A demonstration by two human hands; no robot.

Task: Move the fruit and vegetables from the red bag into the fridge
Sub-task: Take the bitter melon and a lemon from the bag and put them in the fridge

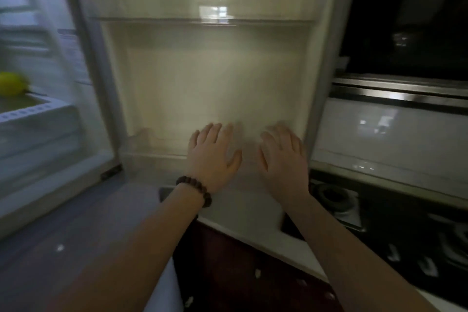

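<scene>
1. Hands first: the left hand (214,153), with a beaded bracelet (195,191) on its wrist, and the right hand (283,156) both reach forward with fingers spread and straight, holding nothing. Their palms face the inner panel of the open fridge door (210,83); blur hides whether they actually touch it.
2. Produce in view is a single yellow-green fruit (11,83), probably a lemon or pear, at nine o'clock from the hands, resting on a white shelf (38,111) inside the fridge.
3. The red bag does not show here, so what remains in it cannot be told.
4. Judging by its look, the fruit is light, firm and smooth-skinned, round enough to roll. A cupped grasp round its middle would suit it better than a fingertip pinch.
5. A clear door bin (207,2) sits at twelve o'clock above the hands.
6. A gas hob (405,235) lies at four o'clock, with a dark range hood (410,20) at two o'clock.
</scene>
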